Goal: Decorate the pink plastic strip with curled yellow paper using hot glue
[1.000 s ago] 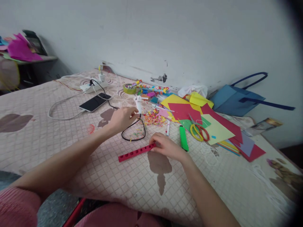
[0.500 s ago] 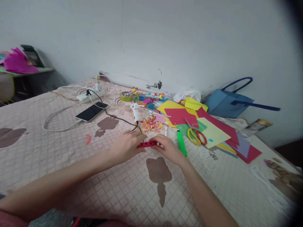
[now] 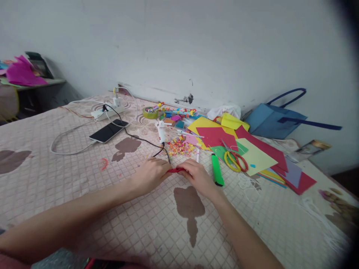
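Between my two hands a narrow red strip (image 3: 175, 170), which looks like folded paper, is held just above the patterned cloth. My left hand (image 3: 153, 172) has its fingers closed on the left end, and my right hand (image 3: 195, 175) pinches the right end. Fingers hide both ends of it. Beyond my hands stands a white glue gun (image 3: 160, 133) with a black cord, next to a heap of small coloured paper bits (image 3: 179, 146). To the right of my right hand lies a green box cutter (image 3: 217, 170).
Scissors (image 3: 232, 161) with yellow and red handles rest on coloured paper sheets (image 3: 260, 157) at the right. A blue bag (image 3: 273, 121) stands against the wall. At the left are a phone (image 3: 108, 131) on its cable and a power strip (image 3: 108, 112). White string (image 3: 249, 183) lies right.
The red strip has turned between my fingers: its row of dark holes showed before and now only a thin edge does. My hands stay nearly in place; the view shifts slightly.
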Available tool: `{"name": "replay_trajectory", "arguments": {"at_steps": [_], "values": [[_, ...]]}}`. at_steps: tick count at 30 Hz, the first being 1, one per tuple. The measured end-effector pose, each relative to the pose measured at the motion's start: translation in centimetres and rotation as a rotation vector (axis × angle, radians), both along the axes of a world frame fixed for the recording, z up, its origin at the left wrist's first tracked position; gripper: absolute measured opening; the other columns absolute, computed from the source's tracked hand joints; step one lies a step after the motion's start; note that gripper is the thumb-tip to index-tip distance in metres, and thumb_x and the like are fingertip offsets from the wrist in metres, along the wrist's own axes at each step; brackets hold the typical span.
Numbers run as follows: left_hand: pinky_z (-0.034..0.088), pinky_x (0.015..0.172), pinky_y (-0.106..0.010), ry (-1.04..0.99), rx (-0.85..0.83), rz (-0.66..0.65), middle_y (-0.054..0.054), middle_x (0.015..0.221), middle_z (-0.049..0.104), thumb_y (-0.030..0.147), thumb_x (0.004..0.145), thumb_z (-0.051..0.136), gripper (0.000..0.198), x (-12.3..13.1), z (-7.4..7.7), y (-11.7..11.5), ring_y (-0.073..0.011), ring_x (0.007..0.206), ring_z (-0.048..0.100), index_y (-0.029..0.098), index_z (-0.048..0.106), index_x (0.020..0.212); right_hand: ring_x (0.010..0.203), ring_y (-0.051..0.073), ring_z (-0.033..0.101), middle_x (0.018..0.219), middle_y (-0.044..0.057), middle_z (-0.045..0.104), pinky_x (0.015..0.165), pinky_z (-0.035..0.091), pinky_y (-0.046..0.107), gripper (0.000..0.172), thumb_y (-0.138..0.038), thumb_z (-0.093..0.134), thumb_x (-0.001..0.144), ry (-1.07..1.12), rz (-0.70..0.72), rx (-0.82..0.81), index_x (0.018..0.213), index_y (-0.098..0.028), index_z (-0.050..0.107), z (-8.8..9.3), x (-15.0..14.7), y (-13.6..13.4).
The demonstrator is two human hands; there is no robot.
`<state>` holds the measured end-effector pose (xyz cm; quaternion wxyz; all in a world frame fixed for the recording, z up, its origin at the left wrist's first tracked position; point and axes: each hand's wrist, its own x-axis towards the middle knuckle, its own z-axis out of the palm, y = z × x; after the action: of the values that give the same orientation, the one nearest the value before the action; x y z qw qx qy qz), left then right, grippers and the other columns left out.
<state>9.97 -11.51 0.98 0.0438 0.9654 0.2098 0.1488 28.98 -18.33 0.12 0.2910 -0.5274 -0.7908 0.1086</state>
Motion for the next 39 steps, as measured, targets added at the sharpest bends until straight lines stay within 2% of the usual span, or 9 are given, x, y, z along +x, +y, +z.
{"name": "replay_trajectory", "arguments": {"at_steps": [8,15,20,23,29,32,35,37,39], "values": [[0.042,0.069,-0.029,-0.033,-0.068,0.014,-0.005,0.085,0.065,0.028,0.089,0.043,0.020,0.0,-0.6,0.2,-0.0189,0.079,0.060,0.017,0.059,0.094,0.100,0.020,0.052,0.104,0.007,0.059,0.086,0.043,0.035,0.030,-0.021,0.059,0.081,0.036,-0.022,-0.022,0.111,-0.022,0.056,-0.1,-0.2,-0.1],[0.041,0.064,-0.025,-0.086,-0.215,0.057,-0.003,0.082,0.064,0.031,0.085,0.050,0.017,-0.1,-1.2,0.8,-0.0162,0.074,0.059,0.018,0.061,0.091,0.092,0.018,0.054,0.094,0.006,0.061,0.081,0.043,0.033,0.019,-0.014,0.053,0.083,0.046,-0.039,-0.009,0.099,-0.019,0.061,-0.2,-0.1,0.0],[0.042,0.067,-0.026,-0.109,-0.303,0.024,-0.003,0.081,0.065,0.030,0.083,0.052,0.018,-0.3,-0.6,1.3,-0.0158,0.074,0.059,0.018,0.062,0.091,0.091,0.017,0.055,0.094,0.004,0.062,0.080,0.043,0.032,0.018,-0.017,0.056,0.081,0.138,-0.020,-0.098,0.098,-0.021,0.061,0.1,-0.2,-0.1],[0.044,0.066,-0.024,-0.210,-0.479,0.003,-0.005,0.088,0.066,0.035,0.082,0.052,0.026,-0.6,0.3,2.0,-0.0151,0.076,0.059,0.017,0.061,0.098,0.093,0.018,0.055,0.093,0.004,0.061,0.081,0.043,0.033,0.015,-0.022,0.060,0.079,0.149,0.017,-0.128,0.095,-0.021,0.062,0.4,0.0,-0.1],[0.045,0.055,-0.022,-0.267,-1.025,-0.028,-0.008,0.081,0.067,0.038,0.091,0.034,0.038,-0.5,1.8,2.7,-0.0102,0.061,0.057,0.012,0.061,0.092,0.068,0.011,0.054,0.104,0.006,0.055,0.066,0.046,0.028,0.028,-0.029,0.057,0.081,0.440,-0.159,-0.022,0.108,-0.023,0.055,0.0,-0.2,0.2],[0.046,0.056,-0.022,-0.271,-1.063,-0.065,-0.007,0.080,0.067,0.040,0.091,0.035,0.039,-0.3,1.7,2.3,-0.0096,0.061,0.057,0.012,0.062,0.093,0.065,0.009,0.053,0.114,0.007,0.052,0.060,0.045,0.025,0.044,-0.032,0.058,0.079,0.532,-0.103,-0.104,0.121,-0.025,0.046,-0.5,-1.4,0.6],[0.046,0.058,-0.022,-0.245,-1.023,-0.106,-0.007,0.083,0.067,0.043,0.090,0.035,0.041,-0.4,1.9,2.2,-0.0107,0.064,0.059,0.013,0.062,0.094,0.064,0.011,0.054,0.094,0.003,0.060,0.055,0.041,0.023,0.034,-0.034,0.057,0.080,0.478,-0.038,-0.196,0.112,-0.023,0.053,-0.1,-2.5,1.5],[0.047,0.059,-0.023,-0.234,-1.042,-0.119,-0.009,0.086,0.068,0.045,0.090,0.034,0.043,-0.9,2.4,2.9,-0.0127,0.068,0.062,0.013,0.061,0.097,0.059,0.011,0.052,0.072,-0.001,0.060,0.053,0.037,0.022,0.016,-0.033,0.054,0.083,0.383,-0.039,-0.199,0.091,-0.020,0.060,0.6,-2.6,2.2],[0.047,0.058,-0.024,-0.273,-1.032,-0.074,-0.010,0.092,0.068,0.045,0.089,0.035,0.042,-1.7,3.0,4.1,-0.0143,0.071,0.064,0.014,0.059,0.102,0.053,0.010,0.047,0.057,-0.003,0.054,0.051,0.034,0.022,0.019,-0.032,0.051,0.084,0.294,-0.109,-0.127,0.072,-0.018,0.058,1.5,-1.9,2.6]]}}
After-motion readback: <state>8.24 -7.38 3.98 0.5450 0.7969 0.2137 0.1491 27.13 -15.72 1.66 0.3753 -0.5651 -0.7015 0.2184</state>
